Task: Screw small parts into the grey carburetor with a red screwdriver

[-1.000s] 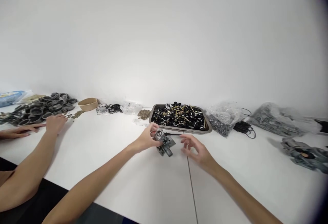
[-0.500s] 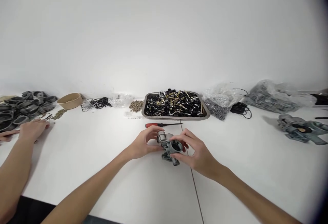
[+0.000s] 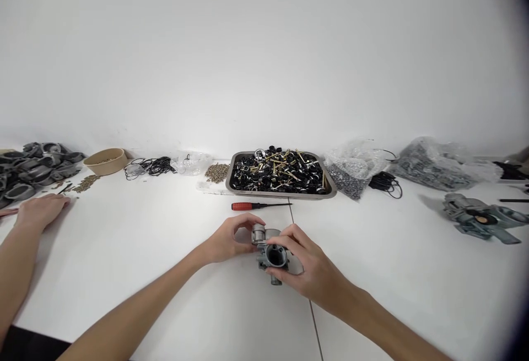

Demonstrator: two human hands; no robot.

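Observation:
Both of my hands hold a grey metal carburetor body (image 3: 270, 252) just above the white table (image 3: 165, 251), its round bore facing me. My left hand (image 3: 229, 240) grips its left side with fingers curled over the top. My right hand (image 3: 306, 267) wraps round its right side. A red-handled screwdriver (image 3: 258, 205) lies on the table just beyond my hands. Behind it stands a metal tray (image 3: 231, 176) heaped with black and brass small parts.
Another person's hand (image 3: 39, 211) rests flat at the far left beside a pile of dark grey castings (image 3: 33, 165). Along the wall stand a tan bowl (image 3: 105, 161), black rings (image 3: 155, 166), brass bits (image 3: 217, 172) and plastic bags (image 3: 355, 168). More grey carburetor bodies (image 3: 479, 220) lie at right.
My right hand has closed onto the carburetor body, which was held by the left hand alone. Both hands have drawn it toward me, uncovering the screwdriver. The view has shifted right.

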